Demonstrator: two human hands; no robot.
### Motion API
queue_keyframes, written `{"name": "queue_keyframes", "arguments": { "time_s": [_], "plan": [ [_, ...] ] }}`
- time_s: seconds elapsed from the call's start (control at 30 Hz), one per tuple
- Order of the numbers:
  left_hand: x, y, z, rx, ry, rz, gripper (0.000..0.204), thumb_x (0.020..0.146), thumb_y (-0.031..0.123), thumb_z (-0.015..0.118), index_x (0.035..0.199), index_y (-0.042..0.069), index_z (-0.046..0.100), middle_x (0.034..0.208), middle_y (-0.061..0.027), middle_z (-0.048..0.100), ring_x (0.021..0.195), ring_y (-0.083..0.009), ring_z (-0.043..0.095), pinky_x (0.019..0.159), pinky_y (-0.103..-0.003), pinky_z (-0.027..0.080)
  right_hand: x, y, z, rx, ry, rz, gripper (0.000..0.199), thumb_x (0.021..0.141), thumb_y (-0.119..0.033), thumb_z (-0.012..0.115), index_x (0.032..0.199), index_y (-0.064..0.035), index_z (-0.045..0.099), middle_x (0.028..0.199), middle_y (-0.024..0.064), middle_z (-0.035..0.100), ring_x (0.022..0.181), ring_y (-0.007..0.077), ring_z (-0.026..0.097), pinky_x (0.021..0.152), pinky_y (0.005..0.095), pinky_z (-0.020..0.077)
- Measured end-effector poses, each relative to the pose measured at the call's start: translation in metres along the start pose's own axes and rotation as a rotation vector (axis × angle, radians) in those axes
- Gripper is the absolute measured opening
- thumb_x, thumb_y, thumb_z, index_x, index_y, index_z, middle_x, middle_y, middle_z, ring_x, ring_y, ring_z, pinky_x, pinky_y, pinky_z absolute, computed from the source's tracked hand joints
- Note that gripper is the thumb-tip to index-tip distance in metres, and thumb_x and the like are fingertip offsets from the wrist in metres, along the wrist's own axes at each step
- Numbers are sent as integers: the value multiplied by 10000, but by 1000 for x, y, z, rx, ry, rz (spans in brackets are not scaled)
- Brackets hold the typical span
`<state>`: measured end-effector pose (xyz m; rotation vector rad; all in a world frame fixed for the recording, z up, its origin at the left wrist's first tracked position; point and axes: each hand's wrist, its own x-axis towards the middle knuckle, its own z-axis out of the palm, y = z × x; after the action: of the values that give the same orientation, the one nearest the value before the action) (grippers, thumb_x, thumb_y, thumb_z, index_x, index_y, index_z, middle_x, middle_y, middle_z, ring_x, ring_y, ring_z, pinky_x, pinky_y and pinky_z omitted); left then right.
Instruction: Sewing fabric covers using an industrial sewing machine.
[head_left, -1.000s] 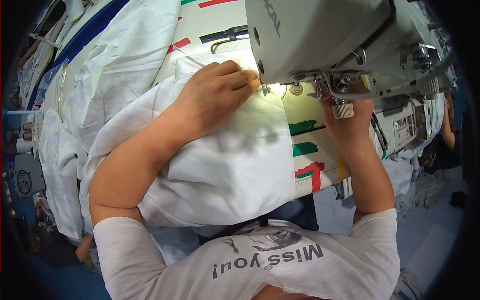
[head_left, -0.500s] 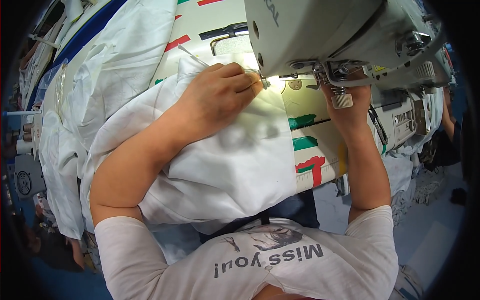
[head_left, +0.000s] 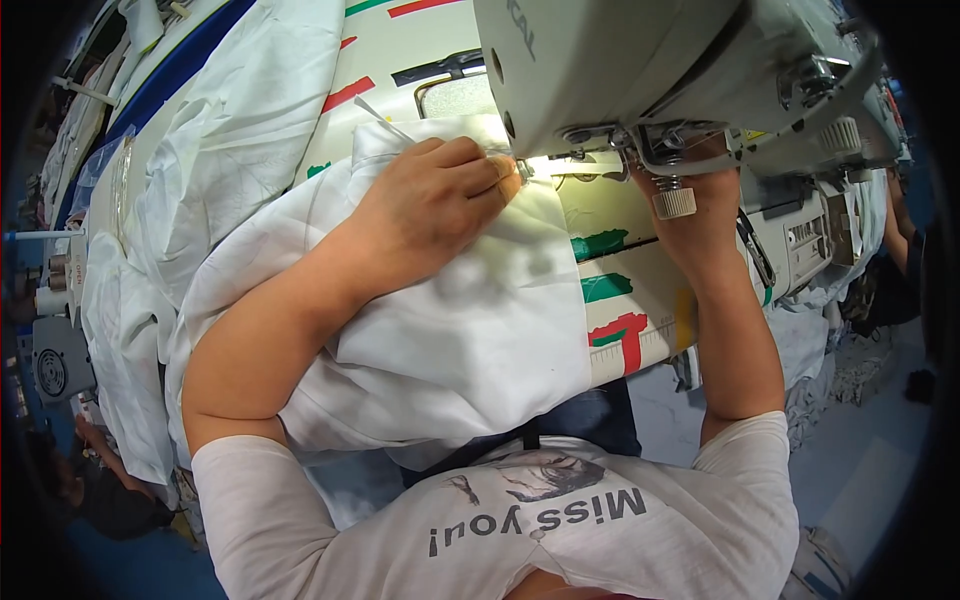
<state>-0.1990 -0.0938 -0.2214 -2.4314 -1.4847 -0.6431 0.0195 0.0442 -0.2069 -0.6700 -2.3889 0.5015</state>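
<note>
My left hand (head_left: pixel 432 205) is closed on the edge of a white cloth (head_left: pixel 440 350), its fingertips pressed together right beside the lit needle area of a sewing machine (head_left: pixel 580 75). The cloth spreads under my left forearm and drapes over the table's near edge. A narrow white strip (head_left: pixel 382 118) sticks out of the fabric beyond my knuckles. My right hand (head_left: pixel 700 205) reaches up behind the machine's tension knob (head_left: pixel 674 203), and the machine hides its fingers. Between the needle area and that hand runs a pale strip (head_left: pixel 590 165); whether my fingers hold it cannot be seen.
More white fabric (head_left: pixel 240 110) is heaped on the left of the table. Green tape (head_left: pixel 606 287) and red tape (head_left: pixel 630 345) mark the machine bed. A grey fan-like unit (head_left: pixel 62 357) is at far left. Other people's arms show at both sides.
A pale strip now spans from the needle area toward my right hand, covering the round marking seen there before. My left hand stays at the needle with the cloth. The view has shifted slightly.
</note>
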Motion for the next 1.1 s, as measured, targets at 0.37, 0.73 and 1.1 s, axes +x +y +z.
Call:
{"name": "queue_keyframes", "arguments": {
  "time_s": [0.37,0.73,1.1],
  "plan": [
    [-2,-12,7,29,7,41,230,713,112,585,924,32,630,890,-16,612,841,-194,563,713,-288,496,-47,-24,-20,-81,19,-32,96,825,-70,656,903,-17,676,817,53,670,753,152,599,942,357,392],
    [-13,-10,-8,-94,-83,-126,348,808,52,599,1156,55,587,1182,-85,587,1073,-283,549,908,-331,456,-182,-83,-26,238,-78,63,130,740,-7,633,868,11,640,782,120,648,686,236,601,823,417,430],
    [-256,25,-182,598,-474,-1331,699,751,305,716,1278,-48,422,1241,-270,498,1105,-406,501,931,-431,397,-216,-84,75,1431,-604,862,167,754,-124,741,886,-41,679,847,7,659,830,97,598,783,237,455]
  ]
}}
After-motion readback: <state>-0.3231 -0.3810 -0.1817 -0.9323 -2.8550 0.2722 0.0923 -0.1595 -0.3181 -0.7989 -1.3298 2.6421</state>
